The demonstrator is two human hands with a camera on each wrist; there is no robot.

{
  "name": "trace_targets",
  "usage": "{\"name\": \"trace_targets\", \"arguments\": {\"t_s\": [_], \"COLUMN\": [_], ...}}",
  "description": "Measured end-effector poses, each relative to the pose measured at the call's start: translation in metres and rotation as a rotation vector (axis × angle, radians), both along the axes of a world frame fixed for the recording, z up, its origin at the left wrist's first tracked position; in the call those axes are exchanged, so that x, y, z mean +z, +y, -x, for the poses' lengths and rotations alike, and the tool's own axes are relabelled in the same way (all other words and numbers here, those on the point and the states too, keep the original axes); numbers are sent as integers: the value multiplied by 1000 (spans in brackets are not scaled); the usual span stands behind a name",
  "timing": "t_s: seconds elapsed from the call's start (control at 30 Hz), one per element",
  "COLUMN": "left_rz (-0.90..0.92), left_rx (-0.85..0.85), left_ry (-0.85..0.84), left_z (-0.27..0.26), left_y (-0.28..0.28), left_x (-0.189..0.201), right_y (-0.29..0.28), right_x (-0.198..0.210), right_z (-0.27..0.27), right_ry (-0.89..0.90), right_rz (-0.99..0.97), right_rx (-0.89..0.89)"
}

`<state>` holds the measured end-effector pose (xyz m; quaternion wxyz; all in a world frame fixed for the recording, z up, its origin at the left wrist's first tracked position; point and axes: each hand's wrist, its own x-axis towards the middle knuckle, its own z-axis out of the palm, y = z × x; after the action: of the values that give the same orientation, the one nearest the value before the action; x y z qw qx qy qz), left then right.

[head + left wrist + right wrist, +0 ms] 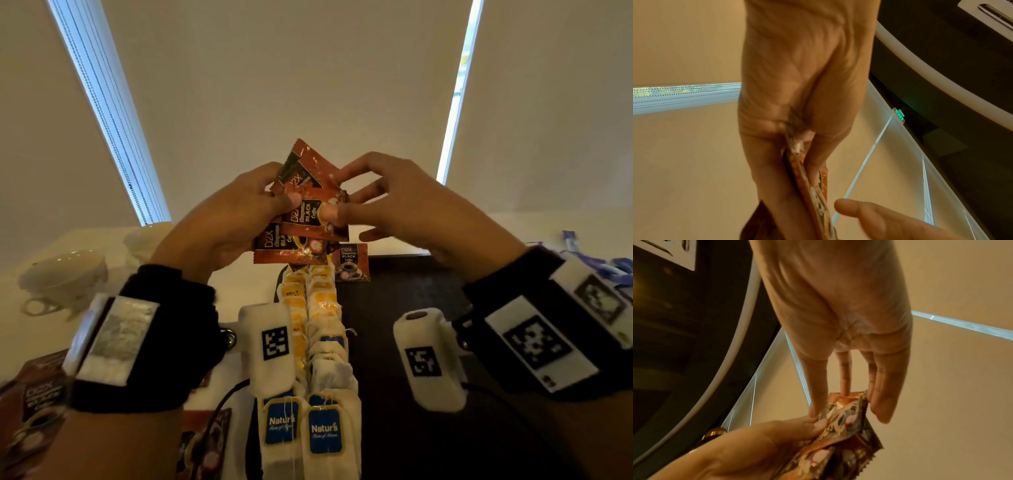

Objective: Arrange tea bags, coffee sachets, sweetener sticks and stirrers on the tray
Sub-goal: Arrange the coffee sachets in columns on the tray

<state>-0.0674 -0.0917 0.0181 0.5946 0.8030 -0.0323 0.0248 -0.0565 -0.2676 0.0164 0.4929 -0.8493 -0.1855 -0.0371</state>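
Both hands are raised above the dark tray (411,308). My left hand (281,195) grips a fanned stack of red-brown coffee sachets (308,219) between thumb and fingers. My right hand (337,202) pinches the front sachet, thumb on its face and fingers behind. The left wrist view shows the left hand (797,146) closed on the sachets (818,203) edge-on. In the right wrist view the right hand (840,404) holds the top edge of the sachets (846,426). One coffee sachet (352,262) lies on the tray beside two rows of tea bags (322,342).
Two white cups (65,274) (144,240) stand on the pale table left of the tray. More coffee sachets (37,401) lie at the lower left. Purple-blue sticks (582,253) lie off the tray's far right corner. The tray's right half is bare.
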Motion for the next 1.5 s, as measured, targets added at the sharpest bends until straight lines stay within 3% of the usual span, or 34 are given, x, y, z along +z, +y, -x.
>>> {"name": "trace_targets", "arguments": {"t_s": [0.4, 0.53, 0.77, 0.9, 1.03, 1.17, 1.37, 1.5], "left_rz": [77, 144, 110, 107, 105, 114, 147, 151], "left_rx": [-275, -159, -24, 15, 50, 121, 156, 133], "left_ry": [40, -1, -24, -42, -60, -108, -146, -150], "left_z": [5, 0, -4, -4, -3, -3, -6, -4], "left_y": [3, 1, -3, -4, -5, 1, 9, 9], "left_x": [3, -1, -6, -5, -2, 0, 2, 2], "right_y": [-5, -7, -2, -7, -13, -31, -42, -38], "right_x": [-9, -7, -5, -4, -2, -3, -29, -45], "right_z": [-8, -7, -7, -6, -6, -10, -52, -73], "right_ry": [-176, -186, -3, -91, -106, 124, 633, 762], "right_rz": [-56, -76, -39, -26, -167, -235, 154, 238], "right_rx": [-85, -102, -197, -230, -211, -217, -274, -236]}}
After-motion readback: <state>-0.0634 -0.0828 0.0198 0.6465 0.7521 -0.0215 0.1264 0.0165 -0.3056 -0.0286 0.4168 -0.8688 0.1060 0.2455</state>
